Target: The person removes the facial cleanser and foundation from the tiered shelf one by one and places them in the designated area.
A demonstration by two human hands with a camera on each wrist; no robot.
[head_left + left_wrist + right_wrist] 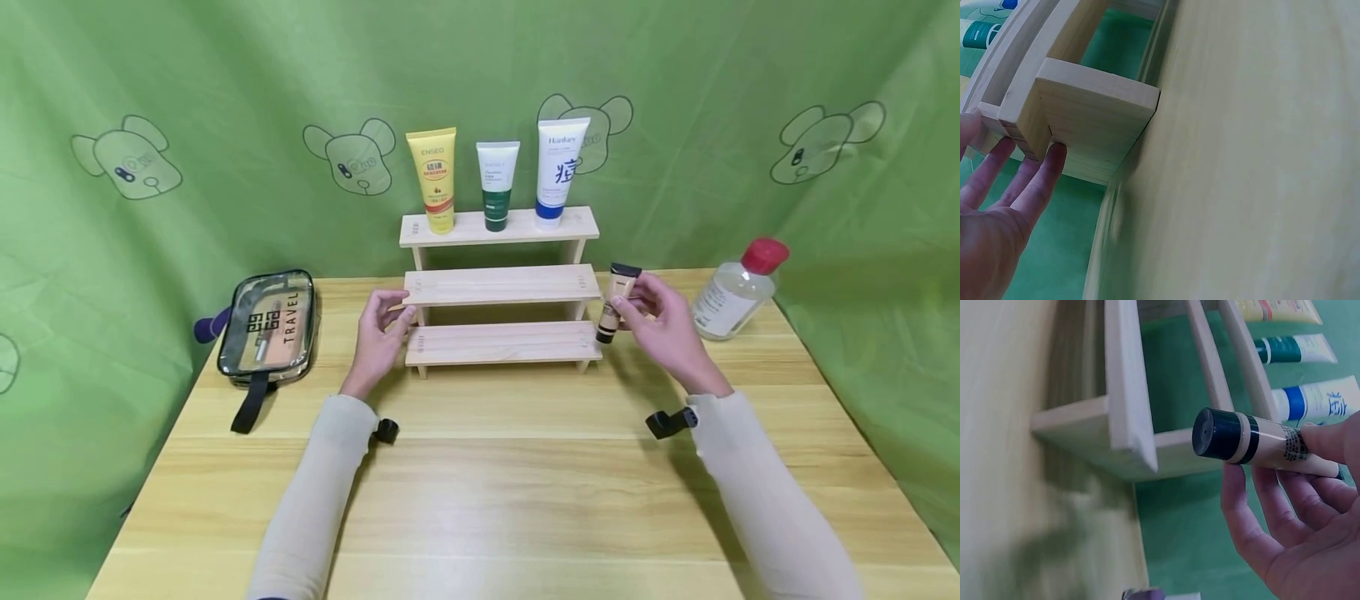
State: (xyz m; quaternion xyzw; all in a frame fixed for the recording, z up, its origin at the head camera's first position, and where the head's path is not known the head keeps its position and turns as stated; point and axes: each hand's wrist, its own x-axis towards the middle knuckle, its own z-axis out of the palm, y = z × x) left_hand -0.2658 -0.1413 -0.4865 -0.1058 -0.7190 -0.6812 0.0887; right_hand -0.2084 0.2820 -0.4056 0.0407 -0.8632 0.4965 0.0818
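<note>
A small beige tube with black ends (620, 292) is held between the thumb and fingers of my right hand (667, 325), beside the right end of the three-tier wooden shelf (498, 285). In the right wrist view the tube's black cap (1215, 434) points away from the palm, apart from the shelf. My left hand (384, 329) touches the shelf's left end. In the left wrist view, its fairly straight fingers (1044, 178) rest against the wood. On the top tier stand a yellow tube (435, 179), a white-and-green tube (497, 185) and a white-and-blue tube (558, 171).
A clear travel pouch (268, 327) with a black strap lies on the left of the wooden table (480, 500), a purple item (212, 325) behind it. A clear bottle with a red cap (735, 293) stands at the right. Green cloth (247, 75) hangs behind.
</note>
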